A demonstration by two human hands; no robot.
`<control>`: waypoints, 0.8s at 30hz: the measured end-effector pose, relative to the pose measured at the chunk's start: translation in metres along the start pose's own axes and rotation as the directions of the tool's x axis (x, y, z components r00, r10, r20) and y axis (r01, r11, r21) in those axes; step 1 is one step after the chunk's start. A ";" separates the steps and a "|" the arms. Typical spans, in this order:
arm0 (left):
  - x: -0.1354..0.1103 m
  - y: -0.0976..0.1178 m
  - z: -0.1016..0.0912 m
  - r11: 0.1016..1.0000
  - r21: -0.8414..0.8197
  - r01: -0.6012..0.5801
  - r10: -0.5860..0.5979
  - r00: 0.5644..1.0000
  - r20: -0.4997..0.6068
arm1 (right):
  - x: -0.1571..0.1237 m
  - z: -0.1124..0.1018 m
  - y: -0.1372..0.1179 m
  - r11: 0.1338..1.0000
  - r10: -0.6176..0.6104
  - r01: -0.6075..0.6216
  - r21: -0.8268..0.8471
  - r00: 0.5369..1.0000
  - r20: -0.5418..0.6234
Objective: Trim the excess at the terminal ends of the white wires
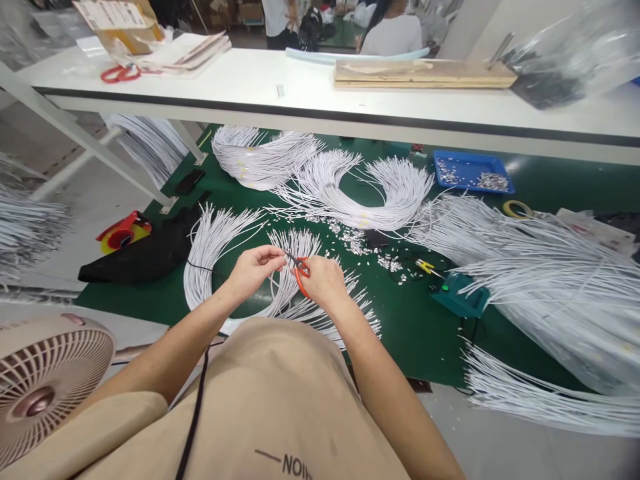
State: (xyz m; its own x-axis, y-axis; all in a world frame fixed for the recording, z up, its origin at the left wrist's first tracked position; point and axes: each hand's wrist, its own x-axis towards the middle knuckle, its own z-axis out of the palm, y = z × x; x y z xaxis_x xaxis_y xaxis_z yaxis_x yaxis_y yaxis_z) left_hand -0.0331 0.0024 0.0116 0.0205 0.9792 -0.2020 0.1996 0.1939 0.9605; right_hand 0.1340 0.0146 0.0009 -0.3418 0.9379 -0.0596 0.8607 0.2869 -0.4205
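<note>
My right hand [324, 283] is closed round orange-handled scissors [302, 268], whose dark blades point up and left toward my left hand. My left hand [257, 270] is pinched together at the blade tips; what lies between its fingertips is too small to make out. Below and behind both hands lies a curved bundle of white wires [295, 283], its cut ends fanned out. Another part of the wires [200, 260], with a dark tie round it, stands to the left of my left hand. Small metal pieces [350, 238] are scattered just beyond my hands.
More white wire bundles [360, 207] lie at the back, with a large heap [560, 287] on the right. A blue tray [473, 157] holds metal bits. A teal device [463, 295], tape dispenser [123, 232], fan [45, 393] and raised white shelf [250, 80] surround the green table [405, 333].
</note>
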 end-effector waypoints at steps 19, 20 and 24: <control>-0.002 0.002 0.003 1.000 0.016 0.013 -0.013 1.000 -0.029 | -0.003 0.010 0.000 1.000 -0.022 0.022 -0.012 0.998 -0.052; -0.002 0.002 0.004 1.000 0.017 0.017 -0.016 0.999 -0.038 | -0.003 0.011 -0.001 1.000 -0.019 0.019 -0.008 0.998 -0.059; -0.002 -0.001 0.007 0.999 0.030 0.010 -0.008 0.999 -0.054 | -0.004 0.016 -0.004 1.000 0.010 -0.009 0.016 0.995 -0.100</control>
State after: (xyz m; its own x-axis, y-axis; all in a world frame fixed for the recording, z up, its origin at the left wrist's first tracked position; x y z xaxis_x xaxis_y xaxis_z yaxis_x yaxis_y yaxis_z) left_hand -0.0263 -0.0003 0.0097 -0.0340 0.9794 -0.1991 0.2295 0.2016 0.9522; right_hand 0.1258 0.0063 -0.0110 -0.2936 0.9555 0.0270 0.8574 0.2757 -0.4346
